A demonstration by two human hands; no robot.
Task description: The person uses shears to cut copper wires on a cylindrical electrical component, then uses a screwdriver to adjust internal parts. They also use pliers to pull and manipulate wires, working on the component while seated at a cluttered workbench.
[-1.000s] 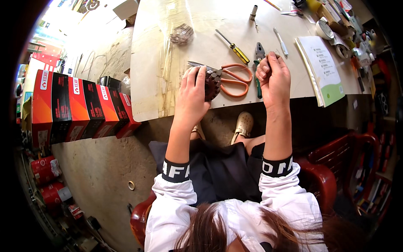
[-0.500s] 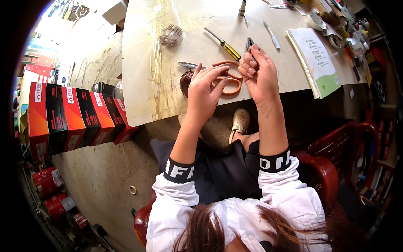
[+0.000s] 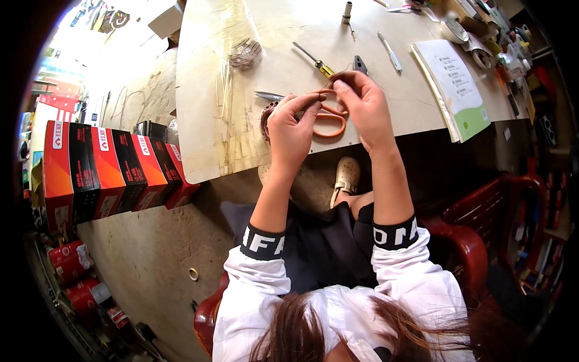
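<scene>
My left hand [image 3: 293, 128] is closed in a pinch above the near part of the table, and what sits between its fingertips is too small to make out. Across from it, my right hand [image 3: 363, 104] also pinches, its fingertips bent toward the left; anything in them is hidden. Scissors with orange handles [image 3: 330, 134] lie beneath and between both hands, blades pointing left. A dark reddish-brown coil [image 3: 265, 123] is partly covered by my left hand. Just past my right hand are the dark jaws of pliers [image 3: 360, 64] and a yellow-handled screwdriver [image 3: 324, 68].
On the table [image 3: 208, 133] lie a second brown coil [image 3: 245, 53], a white pen [image 3: 390, 53], a metal socket [image 3: 347, 12] and a booklet [image 3: 452, 84]. Red-and-black boxes [image 3: 84, 172] stand in a row at the left. A red chair [image 3: 461, 247] is around me.
My right hand has moved left and slightly down toward my left hand, uncovering the pliers' jaws. My left hand's fingers have gone from spread to pinched.
</scene>
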